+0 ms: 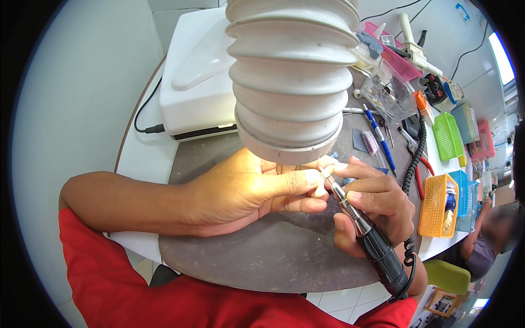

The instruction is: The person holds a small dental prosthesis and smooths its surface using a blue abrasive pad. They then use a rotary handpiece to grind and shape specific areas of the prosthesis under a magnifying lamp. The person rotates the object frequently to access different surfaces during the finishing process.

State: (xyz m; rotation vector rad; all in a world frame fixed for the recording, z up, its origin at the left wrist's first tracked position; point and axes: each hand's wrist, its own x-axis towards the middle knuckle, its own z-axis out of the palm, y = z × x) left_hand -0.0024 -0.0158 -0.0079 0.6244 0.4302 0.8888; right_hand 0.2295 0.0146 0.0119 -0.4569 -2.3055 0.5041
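My left hand [240, 188] comes in from the left and pinches a small glossy off-white piece [320, 190] between thumb and fingers. Its exact kind is too small to tell. My right hand [385, 205] grips a rotary handpiece [376, 246] with a black body and a metal nose, slanting up toward the left. The handpiece's tip meets or nearly meets the pale piece; whether they touch is hard to see. Right above both hands hangs the mouth of a ribbed white hose [292, 82], and bright light falls on the fingers.
A white machine [199, 71] stands at the back left of the grey work mat [251, 257]. On the right lie a blue pen [380, 136], a brush [370, 142], red-handled pliers [420, 180] and an orange basket [437, 208]. The handpiece's coiled cord [418, 147] runs nearby. Another person [481, 246] sits far right.
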